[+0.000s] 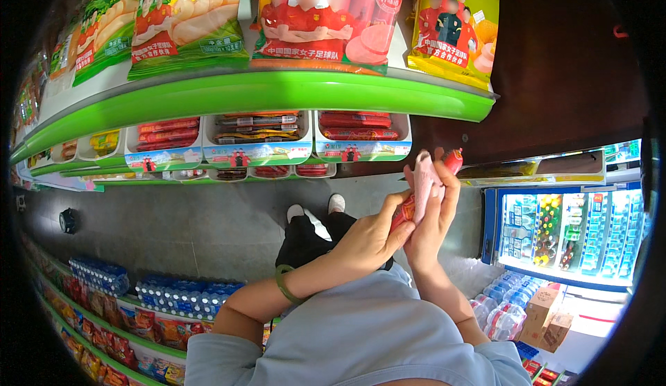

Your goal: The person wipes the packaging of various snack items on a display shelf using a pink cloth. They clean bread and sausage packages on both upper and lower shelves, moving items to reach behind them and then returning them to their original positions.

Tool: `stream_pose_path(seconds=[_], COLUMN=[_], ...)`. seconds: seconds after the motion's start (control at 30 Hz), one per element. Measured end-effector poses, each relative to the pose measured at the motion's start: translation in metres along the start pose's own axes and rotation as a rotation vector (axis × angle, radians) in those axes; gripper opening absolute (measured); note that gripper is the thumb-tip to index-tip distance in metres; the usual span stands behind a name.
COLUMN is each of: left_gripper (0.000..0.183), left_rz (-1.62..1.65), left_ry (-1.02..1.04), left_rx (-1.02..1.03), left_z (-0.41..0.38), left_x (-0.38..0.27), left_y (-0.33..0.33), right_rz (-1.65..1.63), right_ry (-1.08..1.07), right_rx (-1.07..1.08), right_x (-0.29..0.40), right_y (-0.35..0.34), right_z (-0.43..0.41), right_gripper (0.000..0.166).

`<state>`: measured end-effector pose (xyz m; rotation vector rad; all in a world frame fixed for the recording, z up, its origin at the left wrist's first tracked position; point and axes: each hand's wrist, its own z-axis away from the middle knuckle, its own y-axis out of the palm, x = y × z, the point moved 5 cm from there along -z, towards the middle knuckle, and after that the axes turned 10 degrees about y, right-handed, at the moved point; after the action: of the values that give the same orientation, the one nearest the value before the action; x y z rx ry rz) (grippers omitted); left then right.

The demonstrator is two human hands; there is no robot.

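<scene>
My left hand [372, 232], on the arm with a green bangle, grips the lower end of a red-wrapped stick, apparently a packaged sausage [453, 161]. A pink cloth [425, 185] is folded over the middle of that stick. Pressing the cloth against it is my right hand [433, 219], whose fingers reach up near the stick's far end. Both hands meet in front of my body, just below and right of a bin of red-wrapped sausages [359, 120]. The cloth and fingers hide the middle of the stick.
Above is a green-edged shelf [260, 90] with large snack bags [322, 22]. White bins [257, 149] of wrapped sticks hang beneath it. A lit drinks fridge [567, 235] and cardboard boxes [543, 313] stand at right. Packs of bottled water [184, 295] sit behind at left.
</scene>
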<state>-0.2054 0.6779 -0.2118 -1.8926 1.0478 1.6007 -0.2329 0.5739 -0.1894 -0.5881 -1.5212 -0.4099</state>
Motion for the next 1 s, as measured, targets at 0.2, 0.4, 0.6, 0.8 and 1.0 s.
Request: stream_pose_path(seconds=[0.2, 0.4, 0.6, 0.8, 1.0], left_gripper=[0.043, 0.041, 0.043, 0.037, 0.064], left_rz=[-0.199, 0.199, 0.213, 0.334, 0.315], left_ry=[0.078, -0.155, -0.097, -0.362, -0.192], left_rx=[0.043, 0.131, -0.033, -0.114, -0.193], left_z=[0.009, 0.018, 0.036, 0.056, 0.051], left_x=[0.004, -0.001, 0.028, 0.049, 0.042], left_y=[-0.001, 0.0, 0.001, -0.023, -0.033], right_rz=[0.117, -0.173, -0.486, -0.525, -0.474], right_ry=[-0.045, 0.072, 0.397, 0.715, 0.873], right_rx=[0.02, -0.192, -0.193, -0.144, 0.141], right_x=[-0.006, 0.02, -0.012, -0.047, -0.065], right_y=[-0.004, -0.014, -0.016, -0.003, 0.022], right_z=[0.018, -0.014, -0.004, 0.028, 0.062], right_gripper=[0.058, 0.049, 0.035, 0.025, 0.027])
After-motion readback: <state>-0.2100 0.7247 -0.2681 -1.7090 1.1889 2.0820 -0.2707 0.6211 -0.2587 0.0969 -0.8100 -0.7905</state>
